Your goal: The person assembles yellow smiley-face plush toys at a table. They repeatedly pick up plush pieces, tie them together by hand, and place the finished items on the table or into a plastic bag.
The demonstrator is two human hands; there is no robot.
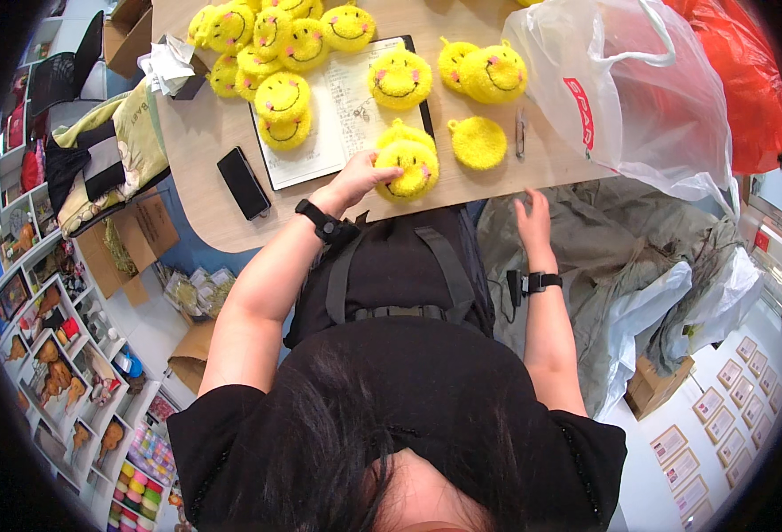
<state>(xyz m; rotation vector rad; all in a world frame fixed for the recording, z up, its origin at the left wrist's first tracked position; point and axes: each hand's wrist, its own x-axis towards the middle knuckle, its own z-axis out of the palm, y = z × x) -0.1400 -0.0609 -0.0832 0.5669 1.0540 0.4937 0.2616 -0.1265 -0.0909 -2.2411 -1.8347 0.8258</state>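
Note:
My left hand point(361, 182) is closed on the edge of a fuzzy yellow smiley disc point(413, 177), thumb on its face, at the table's near edge. Another yellow piece shows just behind that disc, mostly hidden. My right hand point(533, 220) hangs just off the table edge with its fingers apart, holding nothing. Nearest to it on the table lies a plain yellow fuzzy disc point(479, 144) with a small loop and no face showing. Farther back, a smiley disc point(400, 80) rests on an open notebook point(320, 146) with handwritten pages.
Several smiley discs point(305, 44) are heaped at the back left, and a few point(494, 73) lie at the right. A black phone point(244, 183) lies left, a slim metal tool point(521, 133) right. A translucent plastic bag point(577, 80) and red bag point(745, 80) stand at the far right.

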